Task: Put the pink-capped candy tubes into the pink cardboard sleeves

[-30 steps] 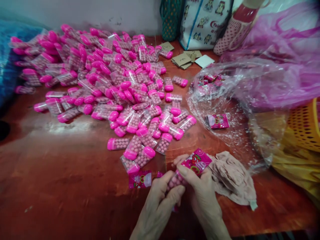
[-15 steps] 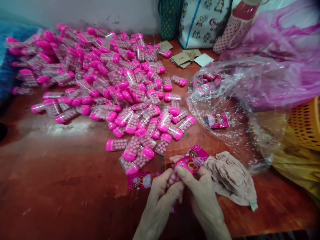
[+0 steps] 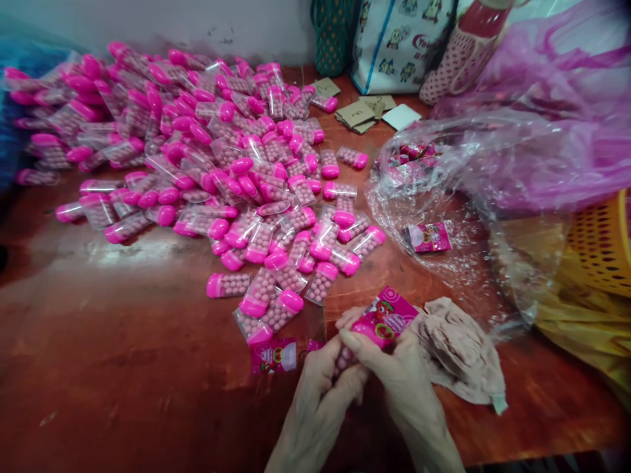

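Note:
Near the table's front edge, my left hand is closed around the lower end of a clear candy container, its pink candy balls showing between my fingers. My right hand grips the same container, thumb pressed on a magenta printed sleeve at its upper end. How far the sleeve covers the container is partly hidden by my fingers. Another printed sleeve lies flat to the left of my hands, and part of one more peeks out beside my left hand.
A big heap of pink-capped candy containers spreads over the red table. To the right lie a crumpled beige cloth and a clear plastic bag with printed sleeves. Cardboard pieces, bags and a yellow basket stand beyond.
Both hands have shifted slightly right with the container and its sleeve. A pink bit visible below my hands earlier is now mostly covered. The heap has stayed put.

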Tool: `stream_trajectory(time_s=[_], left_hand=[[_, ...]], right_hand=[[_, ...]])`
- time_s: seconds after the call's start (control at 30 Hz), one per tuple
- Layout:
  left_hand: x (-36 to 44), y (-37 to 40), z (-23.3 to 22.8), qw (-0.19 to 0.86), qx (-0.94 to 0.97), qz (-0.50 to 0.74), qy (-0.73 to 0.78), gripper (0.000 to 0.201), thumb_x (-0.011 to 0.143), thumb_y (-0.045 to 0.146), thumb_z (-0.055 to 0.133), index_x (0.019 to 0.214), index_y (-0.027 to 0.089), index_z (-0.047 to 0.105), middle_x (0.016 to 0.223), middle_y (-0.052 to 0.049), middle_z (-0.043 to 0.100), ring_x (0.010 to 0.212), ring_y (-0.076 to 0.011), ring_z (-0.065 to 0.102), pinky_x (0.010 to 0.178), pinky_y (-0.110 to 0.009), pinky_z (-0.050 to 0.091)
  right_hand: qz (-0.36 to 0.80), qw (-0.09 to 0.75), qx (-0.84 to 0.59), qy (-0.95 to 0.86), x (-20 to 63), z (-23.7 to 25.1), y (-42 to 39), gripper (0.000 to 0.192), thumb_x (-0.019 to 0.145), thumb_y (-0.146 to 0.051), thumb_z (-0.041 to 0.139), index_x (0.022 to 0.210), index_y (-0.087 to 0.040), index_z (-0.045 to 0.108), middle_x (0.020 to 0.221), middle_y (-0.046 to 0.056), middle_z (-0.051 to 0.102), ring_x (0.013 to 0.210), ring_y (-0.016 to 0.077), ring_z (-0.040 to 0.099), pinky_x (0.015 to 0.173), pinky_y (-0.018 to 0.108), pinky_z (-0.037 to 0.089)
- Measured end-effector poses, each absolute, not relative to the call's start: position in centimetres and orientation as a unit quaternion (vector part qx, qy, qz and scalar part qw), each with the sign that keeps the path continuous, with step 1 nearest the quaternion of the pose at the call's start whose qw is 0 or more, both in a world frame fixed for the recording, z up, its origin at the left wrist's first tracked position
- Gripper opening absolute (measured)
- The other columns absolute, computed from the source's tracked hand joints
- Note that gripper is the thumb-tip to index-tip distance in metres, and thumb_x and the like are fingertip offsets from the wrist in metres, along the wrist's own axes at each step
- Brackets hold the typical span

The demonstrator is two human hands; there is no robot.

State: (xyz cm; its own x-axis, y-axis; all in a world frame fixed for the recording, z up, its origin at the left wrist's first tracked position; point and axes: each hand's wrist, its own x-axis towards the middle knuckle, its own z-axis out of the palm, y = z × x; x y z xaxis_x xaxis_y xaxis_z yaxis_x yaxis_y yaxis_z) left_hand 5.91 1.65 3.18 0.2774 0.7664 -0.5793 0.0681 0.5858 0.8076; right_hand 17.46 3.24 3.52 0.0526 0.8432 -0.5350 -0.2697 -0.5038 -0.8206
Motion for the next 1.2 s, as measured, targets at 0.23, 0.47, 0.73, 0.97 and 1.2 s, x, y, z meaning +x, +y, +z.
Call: stream_trajectory(time_s=[0.23,0.47,0.73,0.97,1.2], left_hand=[[5.9,1.4,3.7,0.685,0.371,0.223,0.586,0.015,0.075,0.026,0.063,0.086,0.02,0.069,0.069,-0.001,0.057,0.067,-0.0167,0.049,0.062,-0.026,0.039],[6.3,1.2,2.9,0.722,0.329,0.255,0.552,0.018,0.08,0.034,0.058,0.076,0.016,0.061,0.062,0.001,0.052,0.057,-0.0127,0.047,0.054,-0.024,0.036],[6.2,2.5,2.5,0.813,0.187,0.301,0.462,0.02,0.081,0.035,0.057,0.076,0.015,0.055,0.051,0.006,0.038,0.04,-0.0041,0.018,0.039,-0.018,0.011],[6.4,2.1,3.6,0.747,0.159,0.358,0.537,0.027,0.069,0.034,0.072,0.084,0.015,0.061,0.053,0.005,0.044,0.045,-0.0044,0.033,0.04,-0.014,0.022],[6.1,1.4,4.3,0.692,0.335,0.342,0.54,0.036,0.073,0.041,0.067,0.099,0.016,0.065,0.06,0.002,0.055,0.051,-0.01,0.048,0.053,-0.021,0.042]], right_hand=[[0.597,0.534,-0.565,-0.198,17.0,2.6,2.9,0.007,0.071,-0.02,0.068,0.067,-0.018,0.062,0.07,0.0,0.063,0.061,0.0142,0.059,0.057,0.024,0.048],[0.559,0.397,-0.684,-0.249,16.7,2.8,2.5,0.018,0.072,-0.031,0.069,0.074,-0.014,0.067,0.06,0.002,0.063,0.054,0.0155,0.056,0.052,0.026,0.046],[0.649,0.509,-0.535,-0.185,16.7,2.3,2.4,0.019,0.078,-0.036,0.068,0.083,-0.018,0.072,0.058,-0.002,0.06,0.058,0.0099,0.053,0.056,0.017,0.045],[0.636,0.503,-0.546,-0.211,15.2,2.5,1.8,0.017,0.077,-0.032,0.069,0.084,-0.017,0.073,0.063,-0.001,0.062,0.057,0.0103,0.054,0.057,0.019,0.047],[0.691,0.529,-0.459,-0.179,16.6,3.0,1.7,0.025,0.077,-0.038,0.067,0.085,-0.015,0.071,0.054,-0.004,0.058,0.039,0.0067,0.048,0.039,0.016,0.041]])
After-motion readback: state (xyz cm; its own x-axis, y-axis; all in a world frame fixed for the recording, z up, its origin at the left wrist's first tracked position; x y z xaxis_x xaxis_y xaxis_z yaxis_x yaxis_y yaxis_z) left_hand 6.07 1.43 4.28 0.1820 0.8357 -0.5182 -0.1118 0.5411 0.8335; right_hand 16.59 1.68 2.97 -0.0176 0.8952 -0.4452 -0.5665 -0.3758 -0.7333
